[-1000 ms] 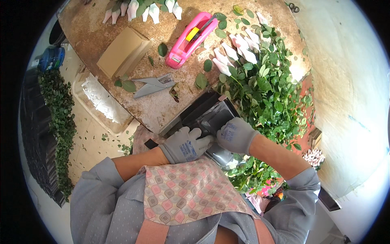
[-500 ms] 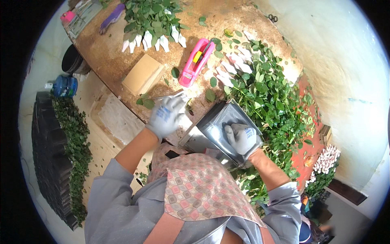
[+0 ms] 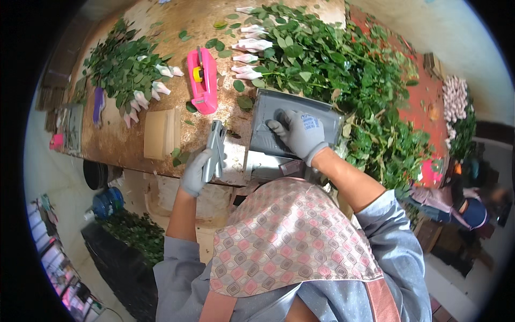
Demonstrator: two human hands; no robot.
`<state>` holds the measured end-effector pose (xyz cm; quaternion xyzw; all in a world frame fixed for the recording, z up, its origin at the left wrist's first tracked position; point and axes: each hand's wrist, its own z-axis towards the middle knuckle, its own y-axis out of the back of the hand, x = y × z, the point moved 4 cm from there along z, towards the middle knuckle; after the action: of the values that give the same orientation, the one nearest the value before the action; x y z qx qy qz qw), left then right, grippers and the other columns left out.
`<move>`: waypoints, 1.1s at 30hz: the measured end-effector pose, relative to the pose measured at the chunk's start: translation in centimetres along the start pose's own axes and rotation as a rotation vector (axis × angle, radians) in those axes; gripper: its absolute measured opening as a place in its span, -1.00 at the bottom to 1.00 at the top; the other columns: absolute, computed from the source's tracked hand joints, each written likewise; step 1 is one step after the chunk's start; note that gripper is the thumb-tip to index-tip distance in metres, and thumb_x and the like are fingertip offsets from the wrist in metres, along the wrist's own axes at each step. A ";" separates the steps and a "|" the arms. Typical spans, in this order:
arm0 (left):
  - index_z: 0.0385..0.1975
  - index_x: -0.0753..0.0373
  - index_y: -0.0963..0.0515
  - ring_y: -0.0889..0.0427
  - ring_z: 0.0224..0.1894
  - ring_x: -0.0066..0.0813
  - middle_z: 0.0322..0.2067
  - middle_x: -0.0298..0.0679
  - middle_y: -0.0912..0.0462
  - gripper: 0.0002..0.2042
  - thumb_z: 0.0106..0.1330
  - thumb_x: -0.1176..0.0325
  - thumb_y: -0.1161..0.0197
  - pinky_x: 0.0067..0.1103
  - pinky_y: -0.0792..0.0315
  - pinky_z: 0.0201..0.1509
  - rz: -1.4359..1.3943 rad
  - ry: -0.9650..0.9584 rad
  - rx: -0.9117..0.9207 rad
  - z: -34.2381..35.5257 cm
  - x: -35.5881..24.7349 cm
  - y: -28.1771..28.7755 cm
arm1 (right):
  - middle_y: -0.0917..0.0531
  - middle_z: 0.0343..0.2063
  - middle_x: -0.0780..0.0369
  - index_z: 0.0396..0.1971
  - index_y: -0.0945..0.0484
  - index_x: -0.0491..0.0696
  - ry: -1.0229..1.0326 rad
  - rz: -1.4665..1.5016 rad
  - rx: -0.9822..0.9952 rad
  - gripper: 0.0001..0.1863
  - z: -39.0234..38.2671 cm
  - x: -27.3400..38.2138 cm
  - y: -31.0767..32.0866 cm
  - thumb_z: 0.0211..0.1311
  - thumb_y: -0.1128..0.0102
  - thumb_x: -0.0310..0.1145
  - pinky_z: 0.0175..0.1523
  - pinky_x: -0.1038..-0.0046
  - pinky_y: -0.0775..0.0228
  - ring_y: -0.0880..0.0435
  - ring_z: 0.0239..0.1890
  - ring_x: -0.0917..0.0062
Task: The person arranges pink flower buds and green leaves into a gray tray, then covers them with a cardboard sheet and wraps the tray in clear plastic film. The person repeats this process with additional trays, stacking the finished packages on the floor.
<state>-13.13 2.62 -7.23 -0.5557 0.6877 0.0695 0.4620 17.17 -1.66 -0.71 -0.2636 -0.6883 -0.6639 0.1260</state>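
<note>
My left hand [image 3: 196,173], in a pale grey glove, is wrapped round a grey metal stapler [image 3: 215,147] held upright at the table's near edge. On the right, my gloved right hand [image 3: 303,134] is over a shallow grey metal tray [image 3: 335,129]. A shiny, clear plastic-like sheet [image 3: 268,140] seems to lie inside it. The right fingers are bent and drawn in against that surface; what they pinch is too small to make out. Just beyond the tray, pink-white wrapped rose heads [image 3: 252,45] lie with leafy green stems [image 3: 343,59] trailing right.
A pink tape dispenser [image 3: 204,83] stands ahead of the stapler, left of the roses. Further left are a cardboard block [image 3: 161,134], a smaller rose bunch [image 3: 120,67] and a purple glove-like item [image 3: 98,107]. A person [image 3: 456,206] is at the far right. A blue water bottle [image 3: 108,202] stands below the table.
My view has turned to the right. The left hand, formerly over a metal piece by the table edge, now holds the stapler raised. The right hand stays in the tray, its fingers more bent.
</note>
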 end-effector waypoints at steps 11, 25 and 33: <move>-0.04 0.29 -0.41 -0.52 -0.26 -0.31 -0.30 -0.12 -0.52 -0.66 0.15 0.52 -0.18 -0.40 -0.46 -0.13 1.122 -0.086 0.497 5.1 -5.5 -3.3 | -0.71 -0.37 0.01 -0.21 -0.63 -0.02 0.010 -0.038 -0.013 -0.50 -0.5 0.0 -0.3 0.44 -0.10 0.17 -0.21 0.04 -0.49 -0.71 -0.29 0.00; -0.14 0.17 -0.53 -0.70 -0.22 0.05 -0.34 -0.03 -0.69 -0.69 0.19 0.19 -0.37 -0.15 -0.53 -0.12 1.851 -0.290 0.523 8.5 -9.8 -10.1 | -0.69 -0.38 0.06 -0.10 -0.53 -0.03 0.082 0.162 -0.120 -0.78 -0.9 -0.5 0.8 0.43 -0.20 -0.22 -0.22 0.05 -0.47 -0.68 -0.29 0.03; -0.13 0.16 -0.51 -0.67 -0.18 0.04 -0.34 -0.09 -0.66 -0.70 0.19 0.25 -0.35 -0.13 -0.50 -0.05 1.897 -0.360 0.549 7.8 -9.9 -9.0 | -0.72 -0.12 0.04 0.15 -0.48 -0.04 0.117 0.175 -0.151 -0.64 -0.7 0.0 1.0 0.41 -0.14 -0.30 0.01 0.08 -0.52 -0.72 -0.13 0.07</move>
<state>-1.76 10.95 -0.84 0.3666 0.7585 0.3309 0.4252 17.59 -2.38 0.22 -0.2922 -0.6024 -0.7145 0.2030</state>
